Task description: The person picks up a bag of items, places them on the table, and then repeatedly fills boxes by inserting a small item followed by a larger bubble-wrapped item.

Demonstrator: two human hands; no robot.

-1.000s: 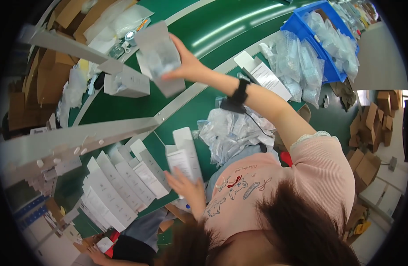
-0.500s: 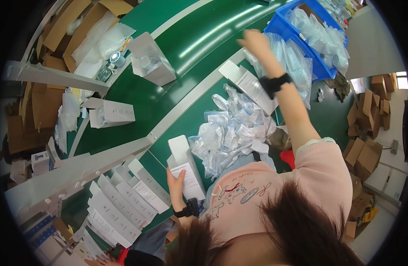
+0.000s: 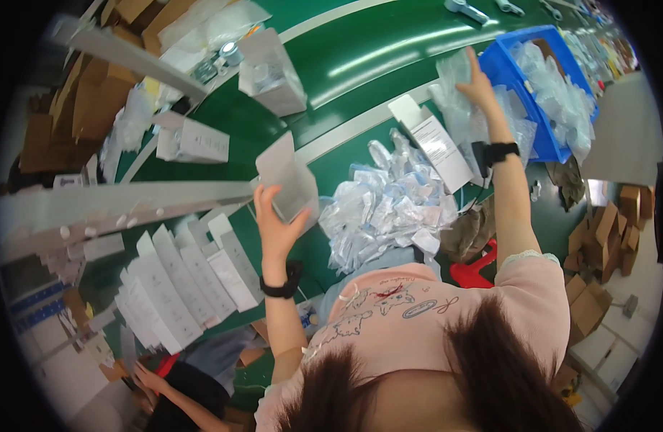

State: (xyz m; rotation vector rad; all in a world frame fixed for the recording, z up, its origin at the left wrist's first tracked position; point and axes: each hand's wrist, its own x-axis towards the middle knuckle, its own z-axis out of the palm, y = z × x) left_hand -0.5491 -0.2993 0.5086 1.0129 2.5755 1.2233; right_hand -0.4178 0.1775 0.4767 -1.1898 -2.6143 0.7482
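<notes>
My left hand [image 3: 277,234] has its thumb and fingers curved around an open white carton [image 3: 295,183], whose flap stands up beside the conveyor's edge. At the far right, my right hand [image 3: 481,90] has a clear plastic bubble bag [image 3: 452,75] between its thumb and fingers. Just below that bag, a second white carton [image 3: 438,144] with a printed side lies tilted, its flap open. A heap of small clear bags [image 3: 385,205] with pale parts in them lies between my arms.
A blue crate [image 3: 508,61] full of clear bags stands at the right. Two open cartons, a taller one [image 3: 274,83] and a smaller one [image 3: 194,140], sit on the green conveyor [image 3: 374,54]. White cartons [image 3: 169,288] stand in a row at left, beyond a metal rail [image 3: 151,205]. Another person's hand [image 3: 151,378] shows lower left.
My left hand has moved up and away from me with the white carton, toward the conveyor. My right hand has come down onto the bubble bag. The whole view has shifted slightly.
</notes>
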